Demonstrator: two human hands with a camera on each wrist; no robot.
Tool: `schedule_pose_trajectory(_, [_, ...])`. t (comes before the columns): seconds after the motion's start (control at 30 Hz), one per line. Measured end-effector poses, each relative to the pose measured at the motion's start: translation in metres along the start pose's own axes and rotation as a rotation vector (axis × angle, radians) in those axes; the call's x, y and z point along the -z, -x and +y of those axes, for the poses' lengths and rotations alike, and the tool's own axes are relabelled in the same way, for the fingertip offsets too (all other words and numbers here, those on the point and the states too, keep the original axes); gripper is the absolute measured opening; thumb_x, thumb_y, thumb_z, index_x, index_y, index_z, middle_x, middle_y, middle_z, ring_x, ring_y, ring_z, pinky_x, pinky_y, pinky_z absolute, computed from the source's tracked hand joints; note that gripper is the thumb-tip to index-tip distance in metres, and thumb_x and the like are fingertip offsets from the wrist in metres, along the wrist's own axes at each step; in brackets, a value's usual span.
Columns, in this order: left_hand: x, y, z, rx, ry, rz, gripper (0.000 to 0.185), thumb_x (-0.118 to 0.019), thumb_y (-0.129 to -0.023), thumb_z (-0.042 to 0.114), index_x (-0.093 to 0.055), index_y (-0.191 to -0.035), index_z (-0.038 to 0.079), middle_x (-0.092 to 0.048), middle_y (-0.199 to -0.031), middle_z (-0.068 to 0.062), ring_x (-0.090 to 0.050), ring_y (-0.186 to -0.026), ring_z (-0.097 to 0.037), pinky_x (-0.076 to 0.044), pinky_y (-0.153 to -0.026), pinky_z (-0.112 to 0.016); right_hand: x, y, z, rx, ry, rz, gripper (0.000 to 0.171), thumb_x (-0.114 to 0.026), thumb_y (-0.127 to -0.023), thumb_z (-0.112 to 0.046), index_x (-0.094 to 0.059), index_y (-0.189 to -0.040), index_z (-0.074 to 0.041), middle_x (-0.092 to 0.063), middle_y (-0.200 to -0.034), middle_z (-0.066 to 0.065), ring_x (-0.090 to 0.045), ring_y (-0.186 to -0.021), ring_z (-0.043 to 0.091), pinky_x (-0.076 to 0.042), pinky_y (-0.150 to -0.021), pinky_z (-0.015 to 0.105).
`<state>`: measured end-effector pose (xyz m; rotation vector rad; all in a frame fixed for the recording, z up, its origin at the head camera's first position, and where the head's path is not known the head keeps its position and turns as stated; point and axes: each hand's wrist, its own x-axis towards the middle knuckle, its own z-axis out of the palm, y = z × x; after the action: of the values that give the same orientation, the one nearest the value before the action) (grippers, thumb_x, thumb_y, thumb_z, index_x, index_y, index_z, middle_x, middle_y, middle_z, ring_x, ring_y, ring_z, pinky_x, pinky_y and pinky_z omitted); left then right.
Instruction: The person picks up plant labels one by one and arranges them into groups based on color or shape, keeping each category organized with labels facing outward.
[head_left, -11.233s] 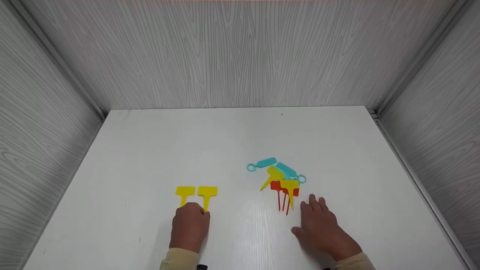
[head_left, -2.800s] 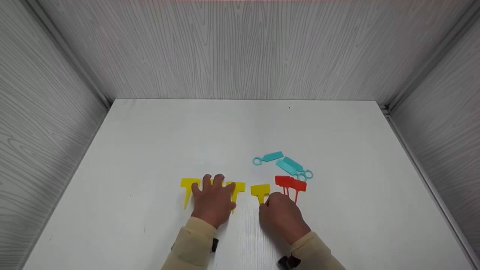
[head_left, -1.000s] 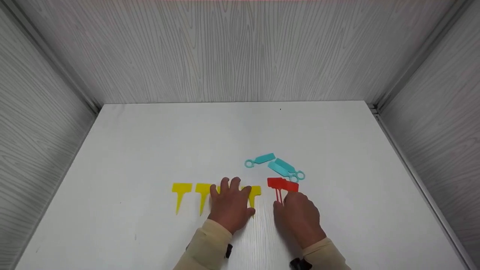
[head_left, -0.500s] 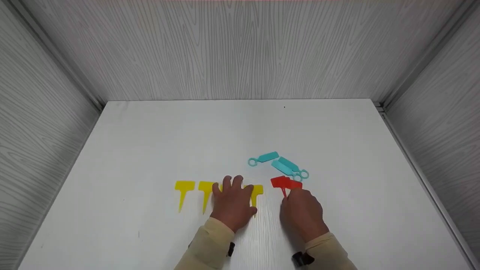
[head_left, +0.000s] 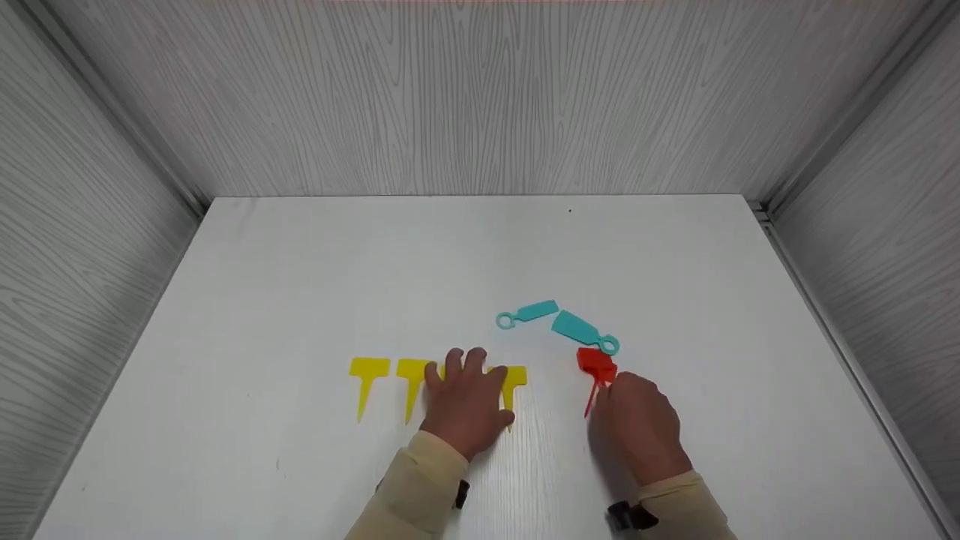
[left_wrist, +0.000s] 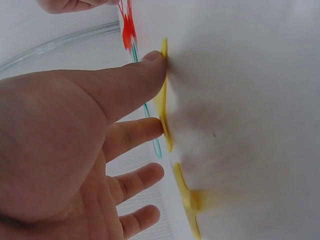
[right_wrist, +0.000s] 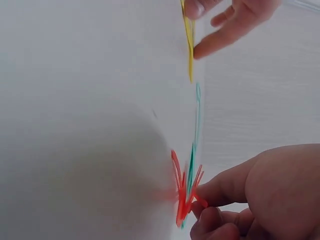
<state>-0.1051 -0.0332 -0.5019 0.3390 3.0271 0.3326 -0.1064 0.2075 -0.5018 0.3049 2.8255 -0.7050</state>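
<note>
In the head view my left hand lies with its fingers spread over a row of several yellow T-shaped plant labels. It covers part of the row. The left wrist view has its thumb and a finger touching one yellow label. My right hand pinches a bunch of red T-shaped plant labels near their stems, and one stem points down toward the front. In the right wrist view those red labels fan out at the fingertips. Just behind them lie teal ring-ended tags, partly stacked.
Another teal ring tag lies a little to the left of the stacked ones. Everything is on a white tabletop, enclosed by grey wood-grain panels at the back and sides.
Earlier, more yellow labels joined the row and the left hand came onto it. In the last second the right hand moved rightward, bunching the red labels; the teal pair now overlaps more closely.
</note>
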Motion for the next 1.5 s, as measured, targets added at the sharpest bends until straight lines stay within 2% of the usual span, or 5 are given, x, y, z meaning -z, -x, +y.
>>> schedule_pose_trajectory(0.23, [0.002, 0.000, 0.000, 0.004, 0.021, -0.016, 0.059, -0.090, -0.094, 0.044, -0.074, -0.146, 0.021, -0.056, -0.154, -0.014, -0.043, -0.141, -0.042, -0.034, -0.113, -0.068, 0.018, 0.001, 0.011, -0.118, -0.109, -0.054, 0.021, -0.067, -0.106, -0.021, -0.068, -0.103, 0.001, -0.064, -0.078, 0.011, -0.060, -0.068, 0.027, -0.052, -0.062, 0.035])
schedule_pose_trajectory(0.47, [0.000, -0.002, -0.001, -0.002, 0.023, -0.002, 0.058, -0.091, -0.093, 0.043, -0.075, -0.145, 0.022, -0.058, -0.151, -0.014, -0.044, -0.141, -0.042, -0.035, -0.111, -0.067, 0.022, 0.008, 0.003, -0.100, -0.108, -0.063, 0.022, -0.065, -0.106, -0.020, -0.072, -0.103, 0.001, -0.063, -0.074, 0.010, -0.059, -0.066, 0.026, -0.050, -0.060, 0.033])
schedule_pose_trajectory(0.8, [-0.001, -0.004, -0.002, 0.013, 0.003, -0.035, 0.062, -0.090, -0.093, 0.048, -0.074, -0.148, 0.025, -0.055, -0.157, -0.013, -0.041, -0.144, -0.042, -0.034, -0.115, -0.068, -0.005, 0.020, -0.027, -0.072, -0.093, -0.068, 0.020, -0.078, -0.099, -0.022, -0.070, -0.089, -0.007, -0.064, -0.070, 0.007, -0.060, -0.065, 0.026, -0.053, -0.059, 0.034])
schedule_pose_trajectory(1.13, [0.003, -0.003, 0.000, -0.011, -0.050, -0.029, 0.062, -0.090, -0.093, 0.048, -0.073, -0.148, 0.024, -0.057, -0.155, -0.013, -0.044, -0.142, -0.041, -0.038, -0.114, -0.067, -0.025, 0.019, -0.042, -0.040, -0.046, -0.126, 0.023, -0.082, -0.098, -0.025, -0.076, -0.100, -0.002, -0.069, -0.074, 0.005, -0.066, -0.068, 0.023, -0.065, -0.069, 0.043])
schedule_pose_trajectory(1.5, [0.004, -0.002, 0.001, -0.019, -0.075, -0.028, 0.061, -0.091, -0.092, 0.048, -0.075, -0.145, 0.023, -0.059, -0.151, -0.012, -0.045, -0.141, -0.042, -0.040, -0.113, -0.068, -0.031, 0.018, -0.045, -0.039, -0.017, -0.130, 0.026, -0.083, -0.095, -0.025, -0.074, -0.101, -0.001, -0.072, -0.079, 0.005, -0.067, -0.072, 0.024, -0.065, -0.079, 0.052])
